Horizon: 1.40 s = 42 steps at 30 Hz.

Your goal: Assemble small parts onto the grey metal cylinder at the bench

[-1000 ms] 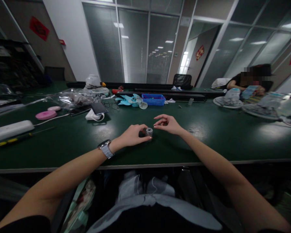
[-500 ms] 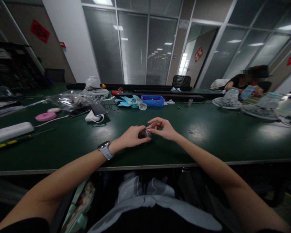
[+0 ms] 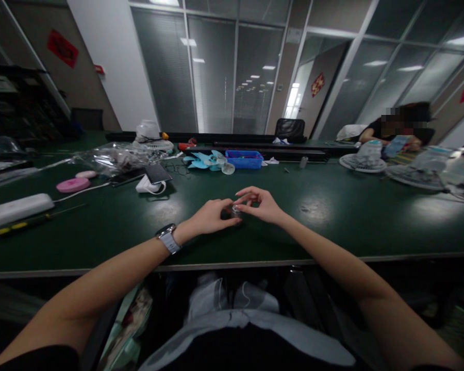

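Note:
A small silvery cylinder (image 3: 236, 212) stands at the near middle of the green table. My left hand (image 3: 212, 216), with a watch on its wrist, curls around the cylinder's left side, thumb in front. From the right, my right hand (image 3: 262, 204) has its thumb and index finger at the top rim of the same cylinder. The other fingers of that hand are bent above it. My fingers partly hide the cylinder, so its exact kind cannot be made out.
On the left lie a white power strip (image 3: 19, 210), a yellow-handled screwdriver (image 3: 19, 226), a pink disc (image 3: 73, 185) and a white charger (image 3: 149, 184). Farther back are blue fan blades (image 3: 203, 161) and a blue bin (image 3: 244, 161). A person (image 3: 402, 129) sits at the far right beside fan parts (image 3: 365, 158).
Both hands stay at the cylinder with hardly any shift. The view has moved very slightly. At the far right, the seated person's hands have moved a little.

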Each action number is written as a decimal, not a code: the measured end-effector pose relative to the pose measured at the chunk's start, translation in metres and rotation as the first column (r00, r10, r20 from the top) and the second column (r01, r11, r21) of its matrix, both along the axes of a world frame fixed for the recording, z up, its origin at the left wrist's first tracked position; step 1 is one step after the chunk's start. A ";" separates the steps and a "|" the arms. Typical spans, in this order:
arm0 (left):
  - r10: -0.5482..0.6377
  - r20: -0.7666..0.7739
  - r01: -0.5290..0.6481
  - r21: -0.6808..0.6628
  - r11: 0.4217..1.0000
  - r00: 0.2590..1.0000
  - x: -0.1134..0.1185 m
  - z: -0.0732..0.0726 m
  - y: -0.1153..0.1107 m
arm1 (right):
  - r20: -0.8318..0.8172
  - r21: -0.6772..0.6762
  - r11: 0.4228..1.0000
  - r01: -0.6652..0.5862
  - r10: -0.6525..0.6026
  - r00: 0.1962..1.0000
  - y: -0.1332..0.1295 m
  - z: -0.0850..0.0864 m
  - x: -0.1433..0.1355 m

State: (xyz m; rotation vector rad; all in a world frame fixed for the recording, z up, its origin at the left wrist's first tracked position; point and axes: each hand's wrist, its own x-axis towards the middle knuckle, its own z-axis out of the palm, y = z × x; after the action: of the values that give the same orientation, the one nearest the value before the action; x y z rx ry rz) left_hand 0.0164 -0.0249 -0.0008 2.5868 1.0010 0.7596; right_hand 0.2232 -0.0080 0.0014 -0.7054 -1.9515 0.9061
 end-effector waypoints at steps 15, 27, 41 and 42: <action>0.034 -0.002 -0.034 -0.006 0.999 0.999 0.000 -0.001 -0.001 | 0.178 -0.245 0.970 -0.006 0.051 0.983 0.041 -0.011 0.035; 0.029 -0.011 -0.029 0.014 0.999 1.000 0.000 -0.002 -0.001 | 0.291 -0.230 0.972 -0.052 0.120 0.949 0.047 -0.017 0.038; 0.026 -0.034 -0.025 0.054 0.998 0.999 -0.001 -0.002 0.000 | -0.126 -0.160 0.980 -0.115 0.095 0.987 0.009 0.001 -0.001; 0.025 -0.034 -0.023 0.053 0.998 0.999 -0.001 -0.002 0.000 | -0.111 -0.146 0.983 -0.114 0.098 0.989 0.007 0.001 -0.002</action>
State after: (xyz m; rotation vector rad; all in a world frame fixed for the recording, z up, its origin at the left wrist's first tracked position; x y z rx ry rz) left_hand 0.0157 -0.0249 -0.0024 2.6461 1.0371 0.7599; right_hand 0.2209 -0.0013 0.0029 -0.6324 -1.8564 1.1443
